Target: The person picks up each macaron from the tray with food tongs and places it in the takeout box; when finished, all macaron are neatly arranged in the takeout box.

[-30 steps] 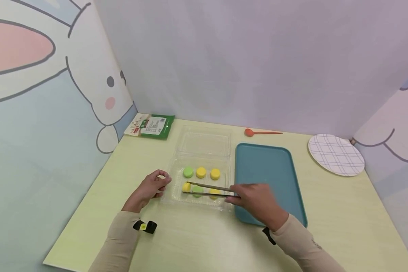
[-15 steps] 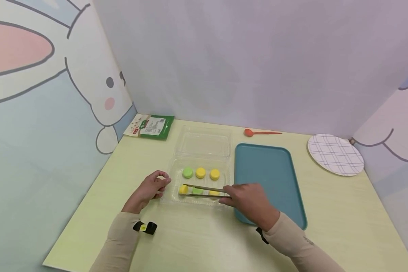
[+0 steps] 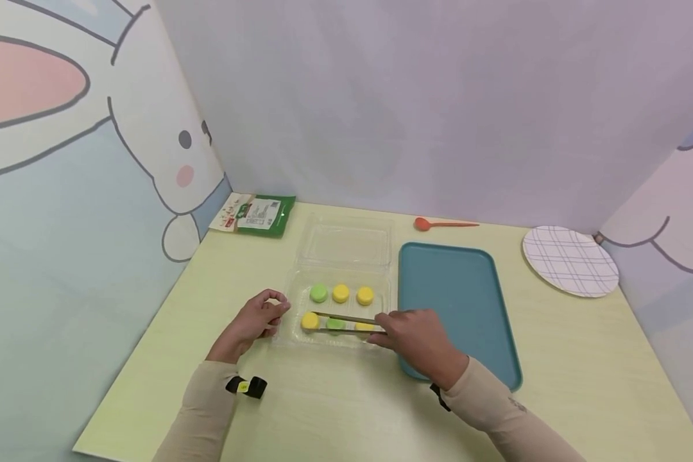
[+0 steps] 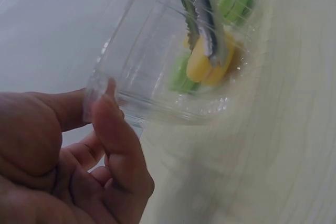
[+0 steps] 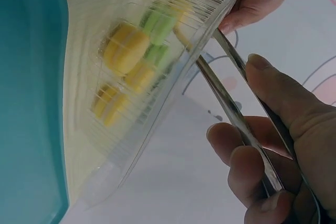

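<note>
My left hand (image 3: 260,316) pinches the left rim of a clear plastic clamshell box (image 4: 131,72) between thumb and finger. In my right hand (image 3: 423,338) is a pair of metal tongs (image 5: 226,97), reaching leftward over the box's front row. The serrated tips straddle a yellow macaron (image 3: 310,321) at the front left corner, seen in the left wrist view against the tips. Beside it, a green macaron (image 3: 335,324) and another yellow macaron (image 3: 364,326) lie partly hidden under the tongs. Behind them sit a green macaron (image 3: 319,293) and two yellow macarons (image 3: 341,294).
The box's lid (image 3: 346,240) lies folded back behind it. Right of the box is a blue tray (image 3: 450,276), partly under my right forearm. Farther back are an orange spoon (image 3: 447,224), a checked plate (image 3: 570,262) and a green and white pouch (image 3: 254,214).
My right hand has shifted left with the tongs. The yellow macaron at their tips has moved left and slightly nearer, turning from tilted to flatter. My left hand stays at the rim.
</note>
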`<state>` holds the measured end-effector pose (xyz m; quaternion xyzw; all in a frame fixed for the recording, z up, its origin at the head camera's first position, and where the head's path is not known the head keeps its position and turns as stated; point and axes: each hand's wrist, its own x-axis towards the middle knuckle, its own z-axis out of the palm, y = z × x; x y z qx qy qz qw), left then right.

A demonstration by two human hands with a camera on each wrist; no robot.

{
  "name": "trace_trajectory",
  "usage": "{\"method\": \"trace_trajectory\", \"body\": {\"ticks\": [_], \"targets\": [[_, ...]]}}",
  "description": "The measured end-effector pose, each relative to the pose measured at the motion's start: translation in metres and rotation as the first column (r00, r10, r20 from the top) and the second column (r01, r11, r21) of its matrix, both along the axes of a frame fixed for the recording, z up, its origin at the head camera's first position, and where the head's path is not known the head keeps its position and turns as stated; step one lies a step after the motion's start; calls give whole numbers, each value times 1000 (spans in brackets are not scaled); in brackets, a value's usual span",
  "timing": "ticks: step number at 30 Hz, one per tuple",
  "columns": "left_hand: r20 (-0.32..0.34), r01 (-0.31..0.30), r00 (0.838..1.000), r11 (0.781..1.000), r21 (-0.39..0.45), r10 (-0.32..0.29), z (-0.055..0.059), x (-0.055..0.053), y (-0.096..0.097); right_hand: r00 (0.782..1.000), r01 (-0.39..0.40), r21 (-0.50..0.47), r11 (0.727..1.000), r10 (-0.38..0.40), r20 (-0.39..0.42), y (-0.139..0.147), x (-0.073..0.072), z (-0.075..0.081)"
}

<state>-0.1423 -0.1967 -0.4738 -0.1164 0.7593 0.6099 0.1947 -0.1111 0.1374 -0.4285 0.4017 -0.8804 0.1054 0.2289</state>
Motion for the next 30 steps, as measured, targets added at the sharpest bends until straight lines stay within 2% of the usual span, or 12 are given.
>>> {"method": "trace_trajectory", "body": {"ticks": [6, 11, 19, 26, 30], "targets": [[4, -7, 1000, 1000, -12, 7, 1, -1, 0, 1000, 6, -18, 1000, -7, -14, 1, 0, -1], [0, -7, 1000, 1000, -12, 7, 0, 0, 1, 1000, 8, -68, 998, -10, -23, 5, 2, -6], [-8, 2, 1000, 1000, -8, -2, 1, 1, 0, 1000, 11, -138, 990, -9, 14, 19, 6, -12], [-10, 5, 1000, 1000, -2, -5, 1, 1, 0, 997, 81, -167, 983, -78, 30, 31, 11, -20], [-7, 3, 1000, 1000, -8, -3, 1, 1, 0, 995, 96, -204, 974, -95, 18, 37, 14, -23]]}}
